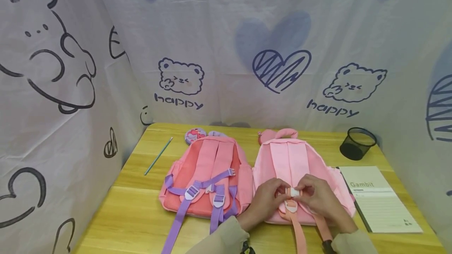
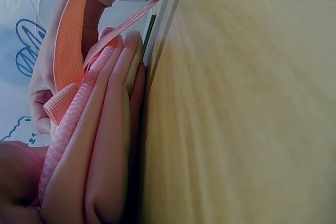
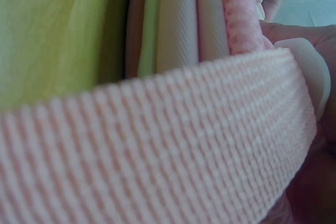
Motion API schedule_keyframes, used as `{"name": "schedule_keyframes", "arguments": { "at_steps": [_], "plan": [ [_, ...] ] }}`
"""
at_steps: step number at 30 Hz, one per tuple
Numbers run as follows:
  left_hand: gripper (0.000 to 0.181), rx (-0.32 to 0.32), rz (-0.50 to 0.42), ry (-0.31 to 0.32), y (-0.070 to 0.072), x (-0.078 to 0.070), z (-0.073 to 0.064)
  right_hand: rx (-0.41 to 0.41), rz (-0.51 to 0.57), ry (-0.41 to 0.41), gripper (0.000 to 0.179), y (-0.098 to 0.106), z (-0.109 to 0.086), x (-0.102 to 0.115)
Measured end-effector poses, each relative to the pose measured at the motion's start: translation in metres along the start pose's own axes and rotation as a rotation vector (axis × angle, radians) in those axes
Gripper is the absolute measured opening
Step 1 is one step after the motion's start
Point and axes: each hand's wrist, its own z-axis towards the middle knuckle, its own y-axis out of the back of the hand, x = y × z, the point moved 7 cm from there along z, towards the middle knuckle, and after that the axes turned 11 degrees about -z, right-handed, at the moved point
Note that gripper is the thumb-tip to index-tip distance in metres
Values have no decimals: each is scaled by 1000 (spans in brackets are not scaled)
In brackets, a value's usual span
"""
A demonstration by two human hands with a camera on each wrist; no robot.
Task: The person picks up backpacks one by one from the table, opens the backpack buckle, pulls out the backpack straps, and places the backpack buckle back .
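A light pink backpack [image 1: 263, 160] lies on the table with its shoulder straps facing up. Over its lower middle, a white buckle [image 1: 292, 192] on orange webbing sits between both hands. My left hand [image 1: 267, 199] pinches the buckle's left end, and my right hand [image 1: 319, 197] pinches its right end. Just below hangs an orange strap [image 1: 298, 234] through a strap adjuster [image 1: 291, 206]. In the left wrist view the orange strap [image 2: 71, 30] rises beside the pack's side. Pale webbing [image 3: 157, 145] fills much of the right wrist view, hiding most of the right hand.
Left of it lies a coral pink backpack [image 1: 243, 156] with purple straps [image 1: 180, 222] and an unfastened buckle [image 1: 231, 172]. A pencil [image 1: 158, 156] is at the far left. A notebook [image 1: 385, 203] and a black mesh pen holder [image 1: 356, 146] are on the right. Printed cloth surrounds the table.
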Motion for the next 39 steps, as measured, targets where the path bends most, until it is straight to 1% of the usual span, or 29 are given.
{"name": "schedule_keyframes", "arguments": {
  "at_steps": [2,7,16,22,27,34,39],
  "plan": [
    [20,2,29,-5,-1,-1,0,7,-3,0,33,0,0,0],
    [19,2,46,-16,-3,-2,-1,20,2,-4,33,0,-1,-1],
    [18,9,22,-9,-6,-3,-1,43,1,-24,33,0,-3,-2],
    [18,2,29,-15,-6,-3,-2,94,8,-46,34,-2,-2,-4],
    [19,-4,21,-5,-4,-1,-1,129,2,-44,33,-3,1,-5],
    [20,-11,5,7,-1,2,-1,93,-31,-27,37,0,3,-9],
    [20,-19,-17,27,1,2,0,109,-47,-39,33,2,4,-10]
  ]
}}
